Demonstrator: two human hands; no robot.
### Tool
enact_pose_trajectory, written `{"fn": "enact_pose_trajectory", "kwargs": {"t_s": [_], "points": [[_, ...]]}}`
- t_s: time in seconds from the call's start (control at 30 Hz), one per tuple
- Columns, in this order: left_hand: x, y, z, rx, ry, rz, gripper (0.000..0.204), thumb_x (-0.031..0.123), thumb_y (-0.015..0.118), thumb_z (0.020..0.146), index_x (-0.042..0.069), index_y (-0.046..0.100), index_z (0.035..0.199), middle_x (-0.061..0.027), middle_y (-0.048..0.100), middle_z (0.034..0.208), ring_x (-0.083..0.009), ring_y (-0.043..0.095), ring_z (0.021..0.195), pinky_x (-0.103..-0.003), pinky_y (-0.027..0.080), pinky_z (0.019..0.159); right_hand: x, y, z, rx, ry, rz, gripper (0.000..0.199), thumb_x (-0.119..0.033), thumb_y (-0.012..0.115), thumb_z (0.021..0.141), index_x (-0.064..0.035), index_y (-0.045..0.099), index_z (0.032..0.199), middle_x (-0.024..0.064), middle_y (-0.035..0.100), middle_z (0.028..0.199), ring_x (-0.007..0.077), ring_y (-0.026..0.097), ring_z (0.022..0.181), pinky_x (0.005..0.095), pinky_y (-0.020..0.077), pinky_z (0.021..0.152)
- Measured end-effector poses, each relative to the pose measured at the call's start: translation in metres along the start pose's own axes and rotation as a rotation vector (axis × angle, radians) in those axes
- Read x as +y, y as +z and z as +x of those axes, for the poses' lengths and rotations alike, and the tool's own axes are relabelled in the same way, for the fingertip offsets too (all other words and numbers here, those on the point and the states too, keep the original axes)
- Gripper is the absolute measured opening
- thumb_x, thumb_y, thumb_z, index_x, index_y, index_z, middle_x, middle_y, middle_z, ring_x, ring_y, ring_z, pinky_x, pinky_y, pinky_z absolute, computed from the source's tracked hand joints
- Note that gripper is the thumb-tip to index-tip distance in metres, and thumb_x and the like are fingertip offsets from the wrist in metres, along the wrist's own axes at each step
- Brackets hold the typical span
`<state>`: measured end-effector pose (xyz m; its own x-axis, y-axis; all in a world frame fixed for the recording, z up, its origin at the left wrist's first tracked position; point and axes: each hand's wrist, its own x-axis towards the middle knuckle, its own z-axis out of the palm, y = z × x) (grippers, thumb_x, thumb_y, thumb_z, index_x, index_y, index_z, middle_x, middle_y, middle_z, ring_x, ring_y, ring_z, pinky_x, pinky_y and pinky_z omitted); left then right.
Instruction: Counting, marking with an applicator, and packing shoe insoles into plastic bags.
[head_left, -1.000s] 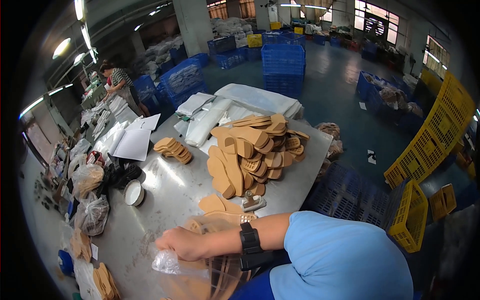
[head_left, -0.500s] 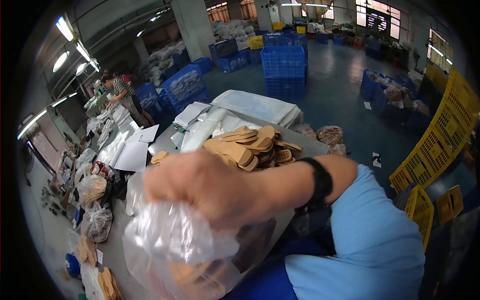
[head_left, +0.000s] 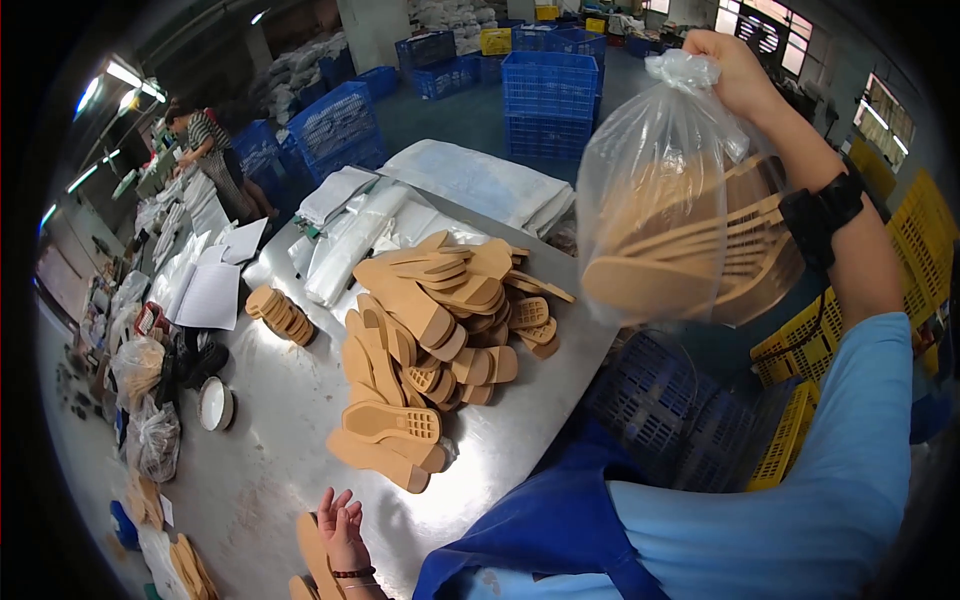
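My right hand point(head_left: 732, 78) is raised at the upper right, its fingers closed on the gathered neck of a clear plastic bag point(head_left: 650, 150). The bag hangs off the table's right edge, filled with several tan shoe soles point(head_left: 650, 285). Low in the view, my left hand point(head_left: 344, 530) is open with its fingers apart and nothing in it. Beside it lies a tan sole point(head_left: 314, 550), partly cut off by the lower edge. A loose heap of tan soles point(head_left: 420, 320) covers the middle of the metal table point(head_left: 270, 430), some showing a grid-patterned heel.
A small stack of soles point(head_left: 280, 314), a white bowl point(head_left: 216, 404) and an open notebook point(head_left: 207, 292) are on the left. Flat plastic bags point(head_left: 480, 185) lie at the far end. Blue crates point(head_left: 548, 105) and yellow crates point(head_left: 785, 435) stand around. A person point(head_left: 205, 145) works far left.
My right hand has swung the filled bag from low over the table up to the right. My left hand now shows at the bottom, and the sole heap is fully in sight.
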<state>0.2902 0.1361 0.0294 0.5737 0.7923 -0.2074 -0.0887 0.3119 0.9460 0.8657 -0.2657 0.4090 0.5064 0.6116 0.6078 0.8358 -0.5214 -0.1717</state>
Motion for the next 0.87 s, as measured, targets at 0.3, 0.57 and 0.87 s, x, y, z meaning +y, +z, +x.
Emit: {"fn": "enact_pose_trajectory", "kwargs": {"t_s": [0.3, 0.57, 0.87], "points": [[-0.027, 0.025, -0.036, 0.176, -0.113, 0.195, 0.038, 0.012, 0.058, 0.096, 0.005, 0.051, 0.133, -0.0108, 0.065, 0.113, -0.0150, 0.064, 0.089, -0.027, 0.051, 0.082, 0.140, 0.195, 0.001, -0.148, 0.170, -0.396, 0.039, -0.015, 0.074, 0.074, -0.0078, 0.060, 0.110, 0.0159, 0.063, 0.106, 0.0361, 0.062, 0.095, 0.0440, 0.0475, 0.082], [-0.083, -0.014, -0.123, 0.337, -0.383, 0.169, 0.044, 0.014, 0.061, 0.095, 0.003, 0.048, 0.135, -0.0106, 0.066, 0.112, -0.0126, 0.064, 0.089, -0.021, 0.050, 0.075, -0.153, 0.305, -0.036, -0.646, 0.043, 1.148, 0.039, -0.007, 0.070, 0.084, -0.0031, 0.060, 0.121, 0.0033, 0.063, 0.094, 0.0100, 0.059, 0.083, 0.0241, 0.0500, 0.076], [-0.078, -0.091, -0.182, 0.603, -0.174, 0.204, 0.044, 0.010, 0.060, 0.094, 0.001, 0.047, 0.135, -0.0131, 0.064, 0.111, -0.0142, 0.064, 0.086, -0.020, 0.049, 0.068, -0.331, 0.364, -0.171, -1.339, -0.646, 0.331, 0.044, -0.035, 0.074, 0.081, -0.0030, 0.067, 0.111, 0.0194, 0.070, 0.100, 0.0333, 0.067, 0.094, 0.0392, 0.0525, 0.083]]}}
